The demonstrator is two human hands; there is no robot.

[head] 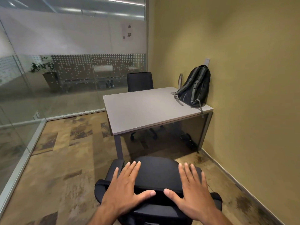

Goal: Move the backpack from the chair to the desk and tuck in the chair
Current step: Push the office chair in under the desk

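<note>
The black backpack point(195, 87) with grey straps stands on the far right corner of the grey desk point(146, 109), leaning against the yellow wall. A black office chair point(159, 172) is right below me, a short way in front of the desk's near edge. My left hand point(125, 187) and my right hand point(193, 190) hover over or rest on the chair's backrest top, fingers spread, thumbs pointing inward. Neither hand is closed around anything.
A steel bottle point(180, 80) stands beside the backpack. A second black chair point(140, 82) sits behind the desk's far side. Glass partitions point(48, 78) bound the left, the yellow wall point(251, 78) the right. Carpet floor point(68, 159) lies to the left of the chair.
</note>
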